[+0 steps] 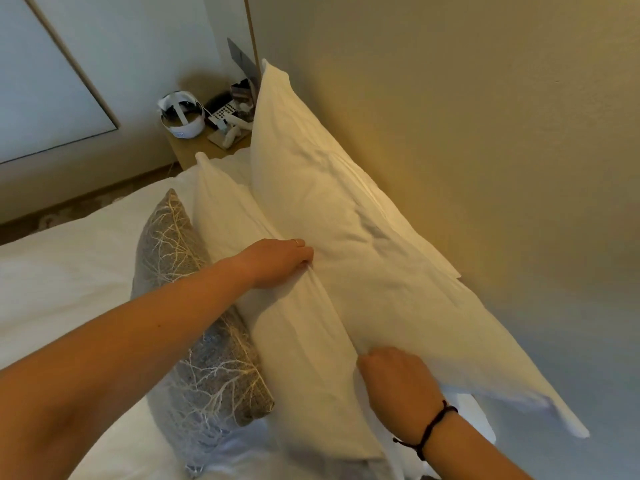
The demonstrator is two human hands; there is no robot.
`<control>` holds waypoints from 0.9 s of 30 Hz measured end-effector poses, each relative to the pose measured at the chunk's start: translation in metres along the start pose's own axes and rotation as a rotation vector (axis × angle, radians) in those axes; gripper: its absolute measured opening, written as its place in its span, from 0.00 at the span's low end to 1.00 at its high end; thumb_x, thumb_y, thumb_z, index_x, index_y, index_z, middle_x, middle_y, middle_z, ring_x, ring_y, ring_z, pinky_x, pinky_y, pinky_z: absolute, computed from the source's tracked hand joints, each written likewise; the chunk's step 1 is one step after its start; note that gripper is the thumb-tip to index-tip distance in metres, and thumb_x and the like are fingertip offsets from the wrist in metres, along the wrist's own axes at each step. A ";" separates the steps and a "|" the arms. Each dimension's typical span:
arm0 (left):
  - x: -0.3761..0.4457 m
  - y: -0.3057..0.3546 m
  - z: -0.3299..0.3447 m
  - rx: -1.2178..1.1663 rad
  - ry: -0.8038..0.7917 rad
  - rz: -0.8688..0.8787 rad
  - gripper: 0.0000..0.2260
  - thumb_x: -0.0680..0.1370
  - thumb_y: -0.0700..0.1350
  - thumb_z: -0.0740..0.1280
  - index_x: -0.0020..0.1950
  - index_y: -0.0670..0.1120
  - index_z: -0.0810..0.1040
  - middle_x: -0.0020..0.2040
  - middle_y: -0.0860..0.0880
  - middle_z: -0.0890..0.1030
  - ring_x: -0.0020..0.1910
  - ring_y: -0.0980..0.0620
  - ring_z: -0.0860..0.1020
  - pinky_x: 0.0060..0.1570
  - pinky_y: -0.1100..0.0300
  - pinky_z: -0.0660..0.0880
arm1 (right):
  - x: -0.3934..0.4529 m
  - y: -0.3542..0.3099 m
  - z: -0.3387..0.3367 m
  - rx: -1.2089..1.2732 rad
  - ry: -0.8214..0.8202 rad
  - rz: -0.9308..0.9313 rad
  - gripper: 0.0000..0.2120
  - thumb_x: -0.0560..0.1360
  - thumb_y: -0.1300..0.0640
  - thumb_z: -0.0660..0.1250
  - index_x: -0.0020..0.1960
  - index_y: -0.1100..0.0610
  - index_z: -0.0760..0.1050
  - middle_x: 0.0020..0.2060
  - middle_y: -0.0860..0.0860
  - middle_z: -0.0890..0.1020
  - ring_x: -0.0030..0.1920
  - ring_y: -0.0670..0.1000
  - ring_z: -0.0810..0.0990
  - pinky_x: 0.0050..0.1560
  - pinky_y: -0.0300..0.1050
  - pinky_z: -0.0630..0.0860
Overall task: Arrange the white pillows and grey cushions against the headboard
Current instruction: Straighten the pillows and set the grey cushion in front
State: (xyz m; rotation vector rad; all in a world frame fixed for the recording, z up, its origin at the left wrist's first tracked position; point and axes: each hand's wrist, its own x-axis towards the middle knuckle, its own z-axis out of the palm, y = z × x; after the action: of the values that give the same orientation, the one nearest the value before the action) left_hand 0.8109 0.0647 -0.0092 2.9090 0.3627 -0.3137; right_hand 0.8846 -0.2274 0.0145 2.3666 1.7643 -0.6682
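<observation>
Bed beside beige wall

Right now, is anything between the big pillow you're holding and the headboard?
Nothing visible. The big pillow already leans on the headboard, both hands gripping its front edge: left hand, right hand. A second pillow and the grey cushion sit in front, bed side.

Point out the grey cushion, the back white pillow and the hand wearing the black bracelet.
grey cushion (pixel 194 271): head view, its patterned face.
back white pillow (pixel 346 216): head view, its front face.
right hand (pixel 394 379): head view, back of the hand, gripping pillow fabric.
</observation>
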 end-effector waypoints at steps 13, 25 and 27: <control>-0.004 -0.042 -0.019 0.000 -0.019 0.001 0.03 0.80 0.50 0.58 0.49 0.57 0.71 0.44 0.55 0.74 0.38 0.51 0.75 0.38 0.50 0.75 | 0.166 -0.053 -0.060 0.612 0.350 0.056 0.09 0.74 0.66 0.59 0.47 0.58 0.76 0.43 0.55 0.82 0.45 0.57 0.78 0.42 0.48 0.73; 0.068 -0.180 -0.072 0.184 -0.058 -0.463 0.11 0.83 0.44 0.57 0.60 0.43 0.75 0.60 0.44 0.74 0.59 0.45 0.74 0.51 0.57 0.64 | 0.168 -0.031 -0.042 0.333 0.305 -0.010 0.11 0.79 0.62 0.55 0.55 0.53 0.75 0.47 0.49 0.81 0.44 0.50 0.77 0.40 0.41 0.66; 0.081 -0.185 -0.071 0.205 0.008 -0.460 0.11 0.82 0.45 0.57 0.59 0.44 0.75 0.58 0.46 0.75 0.54 0.47 0.75 0.48 0.59 0.63 | 0.169 -0.030 -0.042 0.263 0.234 -0.028 0.10 0.80 0.63 0.53 0.51 0.53 0.71 0.49 0.50 0.79 0.45 0.49 0.76 0.41 0.40 0.64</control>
State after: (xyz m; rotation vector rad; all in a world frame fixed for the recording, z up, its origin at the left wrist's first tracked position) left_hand 0.8521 0.2741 0.0098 2.9911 1.0634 -0.4259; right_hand 0.9068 -0.0540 -0.0127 2.6963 1.9081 -0.6897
